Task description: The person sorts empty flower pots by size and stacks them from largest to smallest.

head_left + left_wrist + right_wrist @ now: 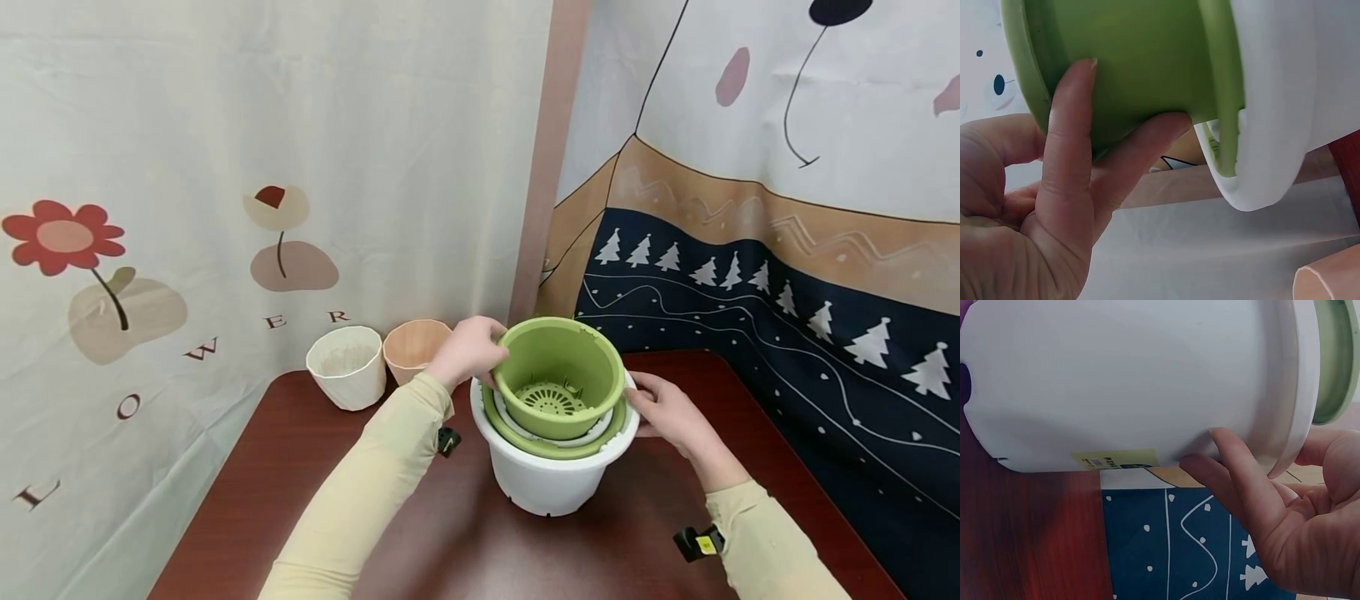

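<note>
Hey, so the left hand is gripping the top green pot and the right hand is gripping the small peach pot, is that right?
Not quite: the right hand is gripping the big white pot, not the small peach pot, as the right wrist view shows. The left hand is gripping the top green pot.

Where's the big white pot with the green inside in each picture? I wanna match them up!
Head: big white pot, just right of centre, in the lower half.
Left wrist: big white pot, upper right, turned sideways and cut off by the edge.
Right wrist: big white pot, filling most of the upper half, sideways.
Shared landmark: the reddish-brown table shows in all three.
</note>
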### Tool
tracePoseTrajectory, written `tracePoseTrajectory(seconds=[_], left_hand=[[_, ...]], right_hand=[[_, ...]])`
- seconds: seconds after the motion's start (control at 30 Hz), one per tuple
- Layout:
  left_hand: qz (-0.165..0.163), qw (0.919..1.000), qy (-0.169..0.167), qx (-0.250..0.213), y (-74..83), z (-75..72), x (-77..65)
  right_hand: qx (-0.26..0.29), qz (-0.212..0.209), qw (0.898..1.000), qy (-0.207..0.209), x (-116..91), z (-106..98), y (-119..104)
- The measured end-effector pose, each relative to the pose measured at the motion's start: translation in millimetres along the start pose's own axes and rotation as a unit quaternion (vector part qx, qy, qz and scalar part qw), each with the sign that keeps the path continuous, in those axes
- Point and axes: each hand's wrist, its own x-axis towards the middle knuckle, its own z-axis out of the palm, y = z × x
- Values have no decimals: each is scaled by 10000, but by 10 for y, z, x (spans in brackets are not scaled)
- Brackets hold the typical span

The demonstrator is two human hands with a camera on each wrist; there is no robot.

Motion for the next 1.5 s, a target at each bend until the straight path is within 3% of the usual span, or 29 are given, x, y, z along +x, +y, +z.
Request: tracePoseTrajectory(seconds=[0.23, 0.43, 0.67, 0.77, 0.87, 1.13, 1.5], left_hand=[[-22, 9999, 99, 109, -72, -2, 1], [-189, 9988, 162, -418, -130, -52, -25], [-113, 9985, 139, -524, -204, -81, -70], [43, 9976, 162, -672, -251, -81, -86], [310, 9978, 237, -535, -299, -93, -103], [982, 9917, 604, 561, -453, -150, -163], [1457, 9797, 1193, 686, -742, -169, -173]], right_hand=[[5, -76, 10000, -43, -11, 7, -4], [-29, -32, 10000, 5, -26, 9, -15], [12, -34, 10000, -28, -14, 10, 3], [-24, -40, 10000, -17, -15, 8, 3], [-52, -32, 10000, -10, -15, 6, 0], [-17, -20, 10000, -3, -8, 4, 6], [-19, -4, 10000, 5, -8, 6, -2]])
